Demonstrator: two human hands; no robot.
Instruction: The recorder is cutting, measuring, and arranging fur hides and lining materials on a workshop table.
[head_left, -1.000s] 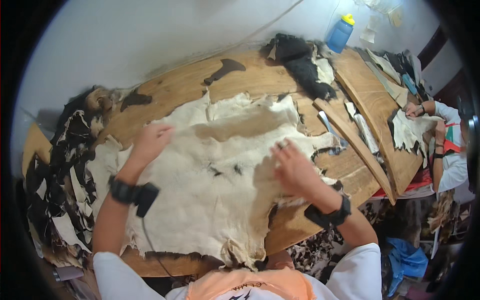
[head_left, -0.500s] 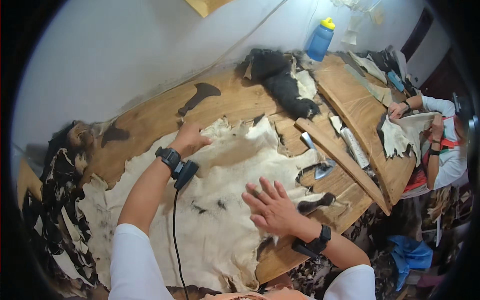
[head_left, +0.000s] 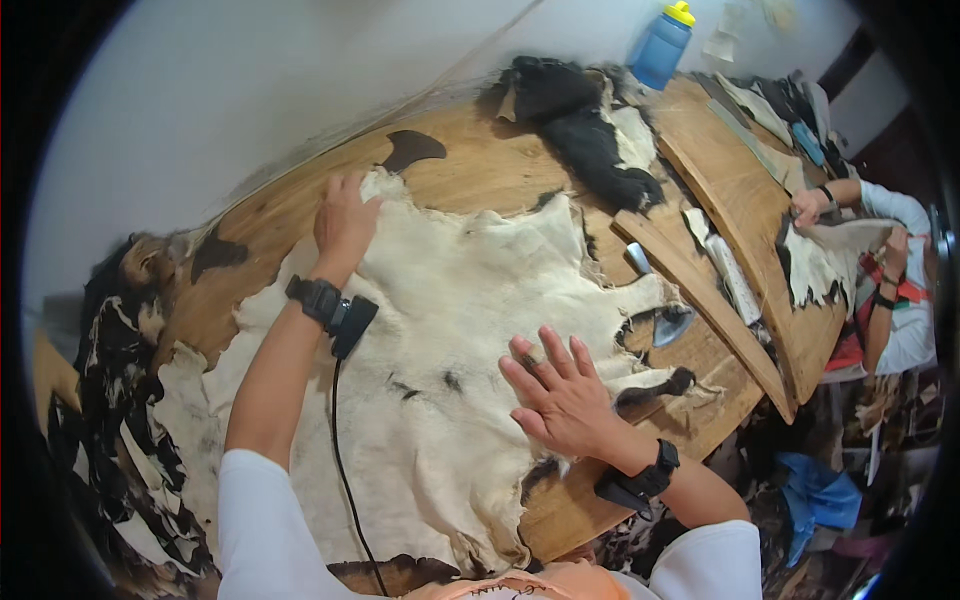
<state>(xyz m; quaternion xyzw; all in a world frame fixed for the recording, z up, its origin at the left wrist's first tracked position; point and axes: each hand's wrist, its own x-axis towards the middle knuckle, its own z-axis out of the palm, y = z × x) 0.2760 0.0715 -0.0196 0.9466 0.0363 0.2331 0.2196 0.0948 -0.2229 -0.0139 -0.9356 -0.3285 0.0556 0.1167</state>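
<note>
the pale hide [head_left: 460, 290] lies spread on the wooden surface [head_left: 480, 168], its far edge nearer the left hand [head_left: 346, 225], fingers bent, grip unclear, while the right hand [head_left: 562, 400], fingers fanned and empty, is over its right side

Hide [head_left: 470, 290] on table [head_left: 470, 170], bottle [head_left: 661, 50] behind

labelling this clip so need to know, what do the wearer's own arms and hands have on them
Both arms have short white fabric sleeves. The left wrist wears a black strap with a black boxy module and a thin black cable. The right wrist has a similar black strap. The ungloved right hand wears a dark ring.
</note>
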